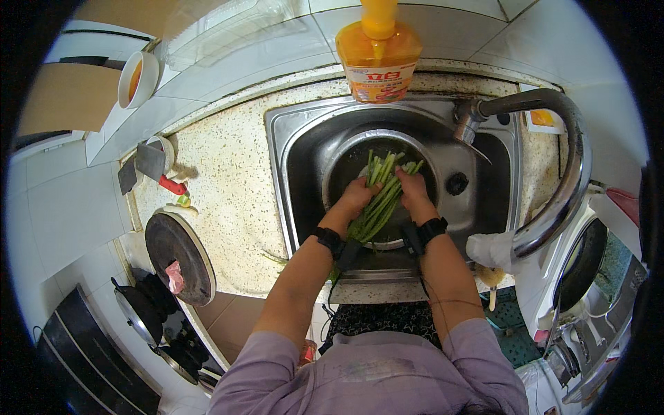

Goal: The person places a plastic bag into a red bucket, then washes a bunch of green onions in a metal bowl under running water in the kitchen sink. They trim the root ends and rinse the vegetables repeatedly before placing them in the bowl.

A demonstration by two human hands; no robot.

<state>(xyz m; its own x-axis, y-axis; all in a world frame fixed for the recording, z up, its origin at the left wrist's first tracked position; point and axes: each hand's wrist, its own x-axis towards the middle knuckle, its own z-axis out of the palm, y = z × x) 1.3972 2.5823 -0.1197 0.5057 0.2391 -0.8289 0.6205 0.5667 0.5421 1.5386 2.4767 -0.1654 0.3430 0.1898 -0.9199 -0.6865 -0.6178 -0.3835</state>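
Both hands hold a bundle of long green vegetable stalks [383,206] over a round metal basin [332,171] that sits in the stainless steel sink [306,140]. My left hand [358,196] grips the bundle from its left side. On the right, my right hand [412,187] has its fingers closed around the upper stalks. The cut ends point toward the wall, and the leafy ends lie toward me, partly hidden by my left wrist. The basin looks dark inside; some pale pieces show under the stalks.
A chrome faucet [576,171] arches over the sink's right side. A dish soap pump bottle [378,62] stands behind the sink. On the left are a cleaver [151,162] with a red handle and a round chopping board [179,249] bearing a piece of raw meat [175,277].
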